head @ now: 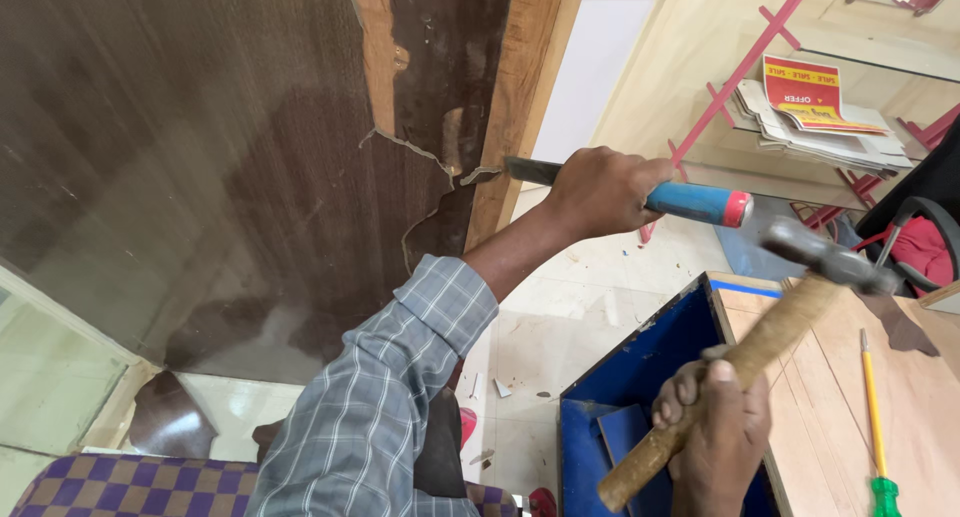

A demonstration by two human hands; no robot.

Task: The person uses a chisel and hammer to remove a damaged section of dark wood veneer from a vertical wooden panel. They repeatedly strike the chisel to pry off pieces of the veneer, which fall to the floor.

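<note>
2 hands [600, 192], 1 chisel [690, 203], 1 hammer [745, 362]

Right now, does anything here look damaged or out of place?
Yes. The dark laminate on the panel is cracked and peeling near its wooden edge, baring lighter wood beneath. The left hand holds a blue-handled chisel at that crack; the right hand holds a hammer. Chips litter the floor.

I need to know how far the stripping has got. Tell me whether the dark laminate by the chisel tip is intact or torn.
Torn. The dark laminate is cracked and peeled near the chisel tip, baring the wooden edge.
</note>
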